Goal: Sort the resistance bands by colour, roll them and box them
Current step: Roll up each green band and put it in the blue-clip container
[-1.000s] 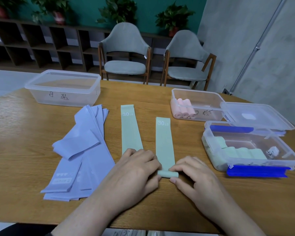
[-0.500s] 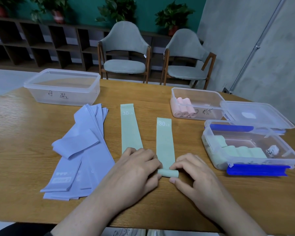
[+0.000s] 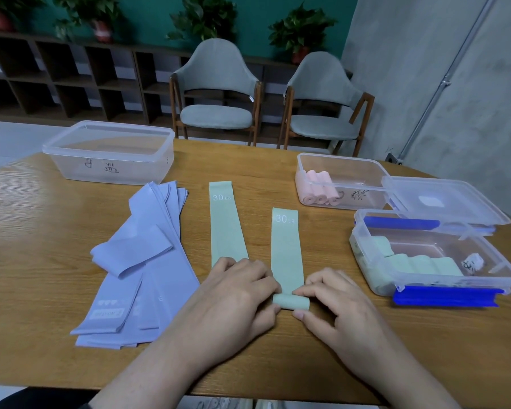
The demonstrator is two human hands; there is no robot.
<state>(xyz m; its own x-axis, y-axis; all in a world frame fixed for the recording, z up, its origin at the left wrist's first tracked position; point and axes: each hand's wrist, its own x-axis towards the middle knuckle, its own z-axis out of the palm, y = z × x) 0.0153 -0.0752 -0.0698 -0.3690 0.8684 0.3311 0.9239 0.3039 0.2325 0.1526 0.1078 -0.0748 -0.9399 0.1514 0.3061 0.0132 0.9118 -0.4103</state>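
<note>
A pale green band (image 3: pixel 286 249) marked 30 LB lies lengthwise on the table, its near end wound into a small roll. My left hand (image 3: pixel 233 299) pinches the roll's left end and my right hand (image 3: pixel 334 302) pinches its right end. A second green band (image 3: pixel 226 224) lies flat just left of it, its near end under my left hand. Several lilac bands (image 3: pixel 142 261) lie in a loose pile at the left. A box with blue clips (image 3: pixel 484 273) at the right holds green rolls (image 3: pixel 410 261). Behind it, another box (image 3: pixel 357 166) holds pink rolls (image 3: pixel 319 187).
A clear box (image 3: pixel 109 152) with handwriting on its side stands at the back left with nothing visible inside. A loose clear lid (image 3: pixel 443 199) lies over the boxes at the right. Two chairs (image 3: pixel 219 93) stand behind the wooden table (image 3: pixel 42 335).
The roll has grown slightly thicker and the flat length of the green band has shortened, its far end drawn closer. Both hands stay at the roll.
</note>
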